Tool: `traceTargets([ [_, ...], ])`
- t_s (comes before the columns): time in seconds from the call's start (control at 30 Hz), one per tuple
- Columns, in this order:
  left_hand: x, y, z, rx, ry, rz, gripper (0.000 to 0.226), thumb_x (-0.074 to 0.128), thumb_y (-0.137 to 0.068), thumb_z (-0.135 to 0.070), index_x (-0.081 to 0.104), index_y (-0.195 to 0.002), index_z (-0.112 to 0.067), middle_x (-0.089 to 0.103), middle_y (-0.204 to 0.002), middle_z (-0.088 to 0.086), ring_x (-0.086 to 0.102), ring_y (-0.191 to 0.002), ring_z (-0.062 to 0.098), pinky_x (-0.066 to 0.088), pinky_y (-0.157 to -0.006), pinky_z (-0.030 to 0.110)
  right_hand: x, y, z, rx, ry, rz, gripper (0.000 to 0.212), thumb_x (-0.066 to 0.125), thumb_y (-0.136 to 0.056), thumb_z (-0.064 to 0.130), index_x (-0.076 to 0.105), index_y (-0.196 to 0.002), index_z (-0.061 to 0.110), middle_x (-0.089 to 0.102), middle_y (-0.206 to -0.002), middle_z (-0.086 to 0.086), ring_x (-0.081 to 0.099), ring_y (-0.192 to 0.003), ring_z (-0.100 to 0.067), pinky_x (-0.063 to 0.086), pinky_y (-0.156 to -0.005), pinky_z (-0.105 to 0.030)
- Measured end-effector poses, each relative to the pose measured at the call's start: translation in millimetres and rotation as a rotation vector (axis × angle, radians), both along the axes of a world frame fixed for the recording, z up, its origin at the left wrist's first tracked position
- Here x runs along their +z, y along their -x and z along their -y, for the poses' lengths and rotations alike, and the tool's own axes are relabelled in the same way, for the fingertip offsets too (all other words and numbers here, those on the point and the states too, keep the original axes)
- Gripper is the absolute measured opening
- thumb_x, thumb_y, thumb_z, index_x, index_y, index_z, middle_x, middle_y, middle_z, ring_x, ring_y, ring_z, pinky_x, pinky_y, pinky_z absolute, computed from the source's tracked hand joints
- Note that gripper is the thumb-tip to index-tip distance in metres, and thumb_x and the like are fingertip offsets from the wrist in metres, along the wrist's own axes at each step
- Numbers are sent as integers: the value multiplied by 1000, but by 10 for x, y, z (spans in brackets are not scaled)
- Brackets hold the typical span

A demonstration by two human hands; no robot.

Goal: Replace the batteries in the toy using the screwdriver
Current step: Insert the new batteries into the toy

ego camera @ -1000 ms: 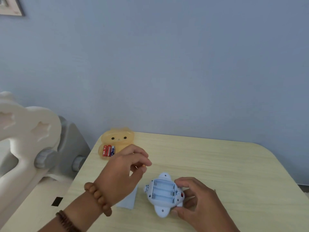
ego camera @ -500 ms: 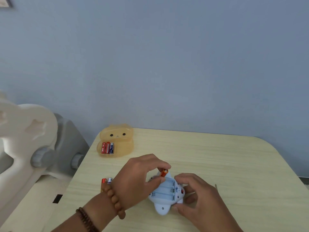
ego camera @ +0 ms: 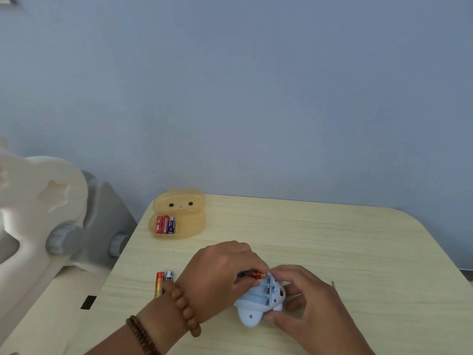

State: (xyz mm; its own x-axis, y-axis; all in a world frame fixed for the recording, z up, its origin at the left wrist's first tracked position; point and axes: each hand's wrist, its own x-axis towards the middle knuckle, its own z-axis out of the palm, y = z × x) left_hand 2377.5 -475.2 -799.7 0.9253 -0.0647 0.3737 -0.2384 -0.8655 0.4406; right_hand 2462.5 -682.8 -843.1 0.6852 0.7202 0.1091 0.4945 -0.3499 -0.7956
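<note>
**Battery held over far slot**

The battery (ego camera: 257,274) is pinched in the left hand (ego camera: 222,272), its long axis lying along the slots. The toy (ego camera: 258,301) sits just below the pinch and is gripped by the right hand (ego camera: 307,303).

Pale wood table (ego camera: 345,239), blue wall (ego camera: 256,98)

A plain blue-grey wall (ego camera: 256,98) is seen behind a pale wood-grain table (ego camera: 332,239) with rounded corners. At the left, a white plastic panel (ego camera: 33,196) with 1 star-shaped recess is set against a grey moulded piece (ego camera: 102,213).
</note>
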Motion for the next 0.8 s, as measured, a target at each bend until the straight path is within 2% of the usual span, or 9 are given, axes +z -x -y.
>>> traceTargets([
  [0.13, -38, -5, -28, -16, 8, -14, 17, 67, -82, -26, 66, -98, -34, 65, -95, -17, 60, -83, 2, 55, -66, 32, 29, 9, -19, -6, 2, -11, 56, 89, -62, 24, 68, -113, 33, 58, -126, 26, 69, -94, -7, 53, -70, -14],
  [0.33, -74, 14, -22, 10, -117, -20, 18, 63, -86, -30, 69, -101, -39, 59, -100, -18, 56, -79, 1, 52, -55, 28, 107, 48, -41, -13, 8, 3, 57, 94, -63, 22, 66, -110, 37, 58, -124, 28, 67, -94, -8, 56, -71, -20],
  [0.43, -105, -11, -31, 25, -116, -60, 17, 61, -84, -34, 71, -98, -38, 58, -101, -18, 54, -83, 3, 52, -60, 27, 152, 46, -42, -22, 19, -1, 56, 94, -62, 22, 67, -109, 38, 58, -125, 28, 66, -93, -9, 55, -71, -19],
  [0.57, -116, -44, -79, 61, 4, -129, 7, 73, -77, -31, 70, -82, -27, 62, -96, -15, 58, -83, 5, 54, -72, 33, 189, 43, -9, -43, 36, -15, 55, 94, -63, 19, 68, -108, 37, 59, -123, 27, 67, -93, -9, 56, -72, -21],
  [0.73, -134, -77, -24, 146, 55, -162, 16, 63, -73, -39, 71, -83, -28, 62, -93, -17, 61, -79, 7, 55, -71, 35, 225, 63, -14, -56, 59, -35, 52, 91, -66, 21, 67, -110, 37, 59, -122, 27, 66, -95, -7, 58, -75, -24],
  [0.8, -138, -85, -6, 159, 64, -166, 14, 65, -74, -37, 71, -82, -28, 62, -93, -17, 61, -79, 7, 55, -72, 34, 259, 71, -16, -58, 70, -103, 52, 91, -65, 21, 66, -108, 39, 62, -119, 25, 67, -94, -6, 59, -76, -26],
])
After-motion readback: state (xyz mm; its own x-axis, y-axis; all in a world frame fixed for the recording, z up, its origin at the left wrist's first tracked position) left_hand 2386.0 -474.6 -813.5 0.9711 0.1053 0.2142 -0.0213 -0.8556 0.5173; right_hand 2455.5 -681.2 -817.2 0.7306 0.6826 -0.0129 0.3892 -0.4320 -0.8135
